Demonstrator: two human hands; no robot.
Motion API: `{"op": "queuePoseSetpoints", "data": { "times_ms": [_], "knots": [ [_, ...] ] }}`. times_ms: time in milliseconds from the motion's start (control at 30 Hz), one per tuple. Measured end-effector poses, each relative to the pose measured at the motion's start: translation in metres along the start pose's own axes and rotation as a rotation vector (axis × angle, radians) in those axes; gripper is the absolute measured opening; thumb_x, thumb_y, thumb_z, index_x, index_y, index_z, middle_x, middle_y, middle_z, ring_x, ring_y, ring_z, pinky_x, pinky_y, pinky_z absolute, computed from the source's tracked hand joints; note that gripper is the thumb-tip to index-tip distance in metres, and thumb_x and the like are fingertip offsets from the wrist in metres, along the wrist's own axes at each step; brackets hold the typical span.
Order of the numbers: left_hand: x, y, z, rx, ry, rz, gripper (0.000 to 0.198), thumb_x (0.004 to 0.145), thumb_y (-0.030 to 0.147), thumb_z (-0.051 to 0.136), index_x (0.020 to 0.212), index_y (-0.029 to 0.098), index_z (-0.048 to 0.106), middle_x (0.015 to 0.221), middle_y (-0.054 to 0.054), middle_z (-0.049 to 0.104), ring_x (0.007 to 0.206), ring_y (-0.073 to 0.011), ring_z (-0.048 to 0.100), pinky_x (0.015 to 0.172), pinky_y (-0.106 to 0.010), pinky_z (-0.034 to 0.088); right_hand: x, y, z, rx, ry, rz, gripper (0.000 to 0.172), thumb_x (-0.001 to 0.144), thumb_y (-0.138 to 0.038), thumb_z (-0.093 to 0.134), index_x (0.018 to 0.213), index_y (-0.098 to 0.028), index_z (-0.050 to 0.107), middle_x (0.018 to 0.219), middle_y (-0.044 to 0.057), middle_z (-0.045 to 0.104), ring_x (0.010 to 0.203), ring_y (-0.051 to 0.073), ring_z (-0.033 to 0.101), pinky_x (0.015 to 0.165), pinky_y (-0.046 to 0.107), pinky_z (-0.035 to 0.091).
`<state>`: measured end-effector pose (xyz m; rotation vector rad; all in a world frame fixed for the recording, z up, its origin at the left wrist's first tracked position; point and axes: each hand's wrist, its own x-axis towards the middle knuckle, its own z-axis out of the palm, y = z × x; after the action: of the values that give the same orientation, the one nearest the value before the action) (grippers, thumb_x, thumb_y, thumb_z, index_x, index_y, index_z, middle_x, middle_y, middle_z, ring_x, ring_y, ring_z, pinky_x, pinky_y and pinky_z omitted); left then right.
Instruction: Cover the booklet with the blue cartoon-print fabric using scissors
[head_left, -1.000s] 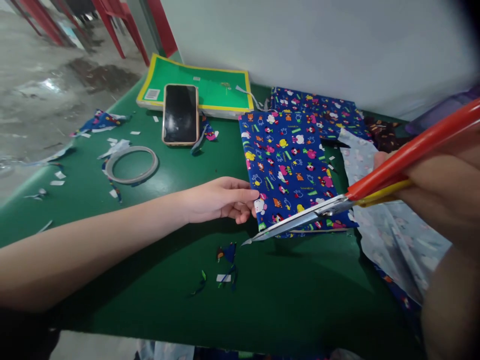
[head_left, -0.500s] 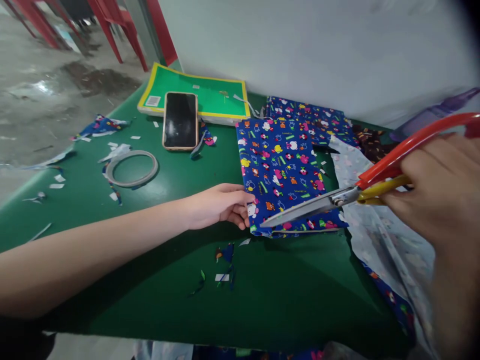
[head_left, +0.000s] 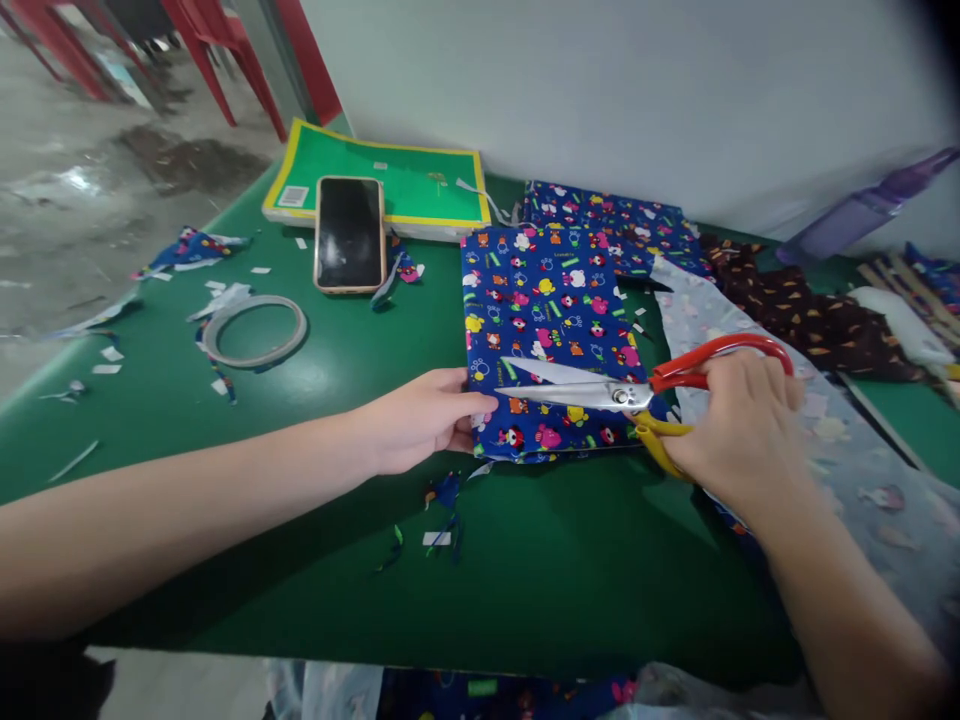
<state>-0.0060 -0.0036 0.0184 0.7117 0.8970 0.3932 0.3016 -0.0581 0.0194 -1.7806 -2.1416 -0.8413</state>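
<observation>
The green bench stands against a pale wall. At its far left lies a green book with a yellow border, and a phone lies face up, half on the book. Nearer is a ring of tape among white paper bits, with a blue scrap by the left edge. In the middle lies a folded blue cloth, with a second blue piece behind it. To the right are a brown cloth and a pale printed one. Small offcuts lie in front.

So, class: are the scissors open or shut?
Open: the scissors show two blades spread apart at the tips above the blue cloth, right hand in the handles.
</observation>
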Motion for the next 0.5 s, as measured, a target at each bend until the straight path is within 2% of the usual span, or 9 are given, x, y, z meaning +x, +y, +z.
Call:
{"op": "queuePoseSetpoints", "data": {
  "times_ms": [133, 233, 367, 500],
  "knots": [
    [-0.001, 0.000, 0.001, -0.023, -0.005, 0.004, 0.022, 0.088, 0.012, 0.058, 0.110, 0.014, 0.061, 0.092, -0.006, 0.072, 0.077, -0.0135, 0.068, 0.070, -0.027, 0.056, -0.004, 0.003, -0.001, 0.070, 0.107, -0.049, 0.040, 0.068, -0.052, 0.062, 0.088, -0.021, 0.046, 0.082, 0.006, 0.052, 0.083, 0.024, 0.050, 0.077, 0.040, 0.039],
    [-0.001, -0.001, -0.001, -0.064, -0.030, 0.041, 0.018, 0.088, 0.012, 0.059, 0.106, 0.014, 0.061, 0.094, -0.005, 0.072, 0.075, -0.0117, 0.067, 0.070, -0.025, 0.056, -0.003, 0.006, -0.005, 0.106, 0.170, -0.130, 0.038, 0.068, -0.052, 0.063, 0.080, -0.023, 0.042, 0.074, 0.003, 0.048, 0.073, 0.020, 0.047, 0.071, 0.037, 0.039],
    [0.001, -0.003, -0.004, -0.150, -0.109, 0.063, 0.018, 0.088, 0.015, 0.060, 0.106, 0.015, 0.060, 0.101, -0.006, 0.071, 0.077, -0.0109, 0.067, 0.078, -0.026, 0.056, -0.004, 0.012, -0.009, 0.032, 0.288, -0.299, 0.036, 0.071, -0.053, 0.063, 0.074, -0.024, 0.042, 0.067, 0.003, 0.048, 0.067, 0.019, 0.047, 0.065, 0.035, 0.039],
    [0.003, -0.003, -0.003, -0.197, -0.096, 0.046, 0.018, 0.087, 0.016, 0.060, 0.105, 0.016, 0.061, 0.096, -0.005, 0.071, 0.075, -0.0108, 0.067, 0.075, -0.023, 0.055, -0.004, 0.017, -0.011, -0.024, 0.360, -0.380, 0.032, 0.076, -0.051, 0.059, 0.072, -0.024, 0.043, 0.069, 0.004, 0.053, 0.068, 0.019, 0.052, 0.064, 0.034, 0.038]
  ]
}}
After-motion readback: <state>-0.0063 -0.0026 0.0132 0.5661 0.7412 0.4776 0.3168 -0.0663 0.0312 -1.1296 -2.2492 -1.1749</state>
